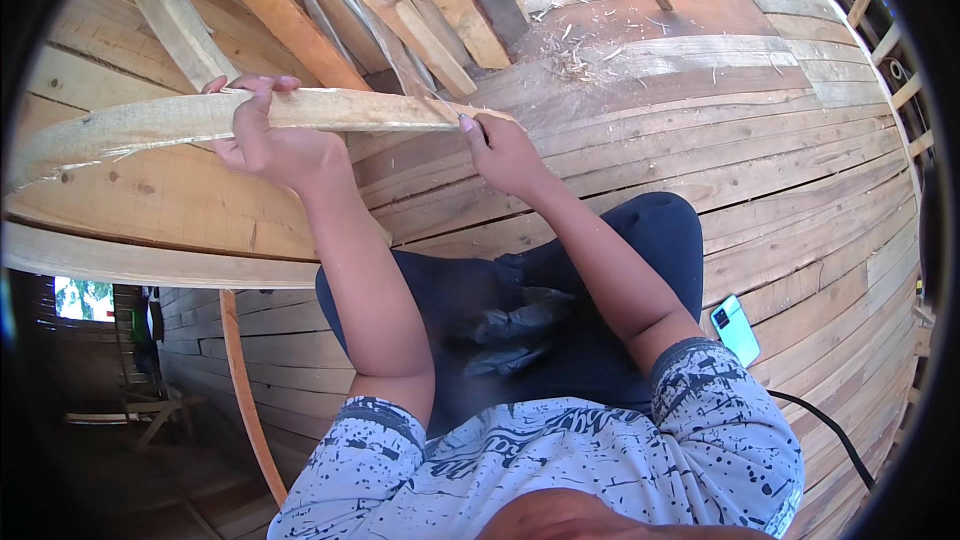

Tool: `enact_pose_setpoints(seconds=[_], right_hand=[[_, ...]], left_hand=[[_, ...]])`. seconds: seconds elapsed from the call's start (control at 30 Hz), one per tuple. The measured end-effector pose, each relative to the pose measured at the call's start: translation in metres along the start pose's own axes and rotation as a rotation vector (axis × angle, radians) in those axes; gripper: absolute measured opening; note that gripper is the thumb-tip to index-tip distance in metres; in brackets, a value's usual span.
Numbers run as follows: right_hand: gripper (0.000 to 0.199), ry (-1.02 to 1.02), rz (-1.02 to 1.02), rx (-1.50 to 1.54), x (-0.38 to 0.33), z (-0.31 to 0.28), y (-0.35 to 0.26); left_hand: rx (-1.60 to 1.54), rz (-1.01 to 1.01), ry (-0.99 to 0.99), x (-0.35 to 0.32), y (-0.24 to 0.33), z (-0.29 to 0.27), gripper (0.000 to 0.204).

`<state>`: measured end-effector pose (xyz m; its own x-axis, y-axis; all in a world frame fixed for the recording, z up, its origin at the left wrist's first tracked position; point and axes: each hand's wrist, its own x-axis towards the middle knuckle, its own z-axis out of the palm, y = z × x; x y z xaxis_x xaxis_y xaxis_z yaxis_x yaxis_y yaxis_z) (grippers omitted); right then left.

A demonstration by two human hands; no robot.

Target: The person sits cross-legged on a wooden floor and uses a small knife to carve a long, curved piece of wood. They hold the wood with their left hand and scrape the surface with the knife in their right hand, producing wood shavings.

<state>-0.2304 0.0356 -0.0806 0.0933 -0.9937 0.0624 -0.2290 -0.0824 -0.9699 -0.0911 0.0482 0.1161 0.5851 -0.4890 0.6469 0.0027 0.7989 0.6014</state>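
A long, pale wooden strip (pixel 330 108) stretches from the far left toward the middle, with rough, splintered edges. My left hand (pixel 285 145) is closed around it, thumb on the near side and fingertips showing over the far edge. My right hand (pixel 505 152) is closed at the strip's right end. From its fist a thin, blade-like knife (pixel 408 72) slants up and left across the wood. The knife's handle is hidden in the fist.
Several boards (pixel 360 0) lean beyond the strip. Wood shavings (pixel 575 60) litter the plank floor (pixel 780 200). A light blue phone (pixel 737 330) lies right of my knee, with a black cable (pixel 830 422) nearby. Curved wooden planking (pixel 170 205) stands at left.
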Motion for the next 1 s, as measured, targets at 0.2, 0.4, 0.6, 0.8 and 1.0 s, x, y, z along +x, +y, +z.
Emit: enact_pose_setpoints(seconds=[0.2,0.4,0.6,0.8,1.0], right_hand=[[0.055,0.002,0.159,-0.012,0.018,0.003,0.014],[0.053,0.113,-0.071,0.061,0.022,0.0,0.021],[0.052,0.101,0.048,-0.01,0.017,-0.01,-0.02],[0.054,0.12,0.199,0.008,0.045,-0.021,0.057],[0.053,0.133,0.083,0.033,0.027,-0.022,0.016]], left_hand=[[-0.21,0.033,-0.245,0.022,-0.029,0.007,0.044],[-0.394,-0.107,-0.578,0.027,-0.028,0.016,0.051],[-0.383,-0.133,-0.617,0.041,-0.035,0.009,0.051],[-0.364,-0.027,-0.643,0.024,-0.034,0.033,0.049],[-0.374,-0.039,-0.546,0.003,-0.025,0.047,0.059]])
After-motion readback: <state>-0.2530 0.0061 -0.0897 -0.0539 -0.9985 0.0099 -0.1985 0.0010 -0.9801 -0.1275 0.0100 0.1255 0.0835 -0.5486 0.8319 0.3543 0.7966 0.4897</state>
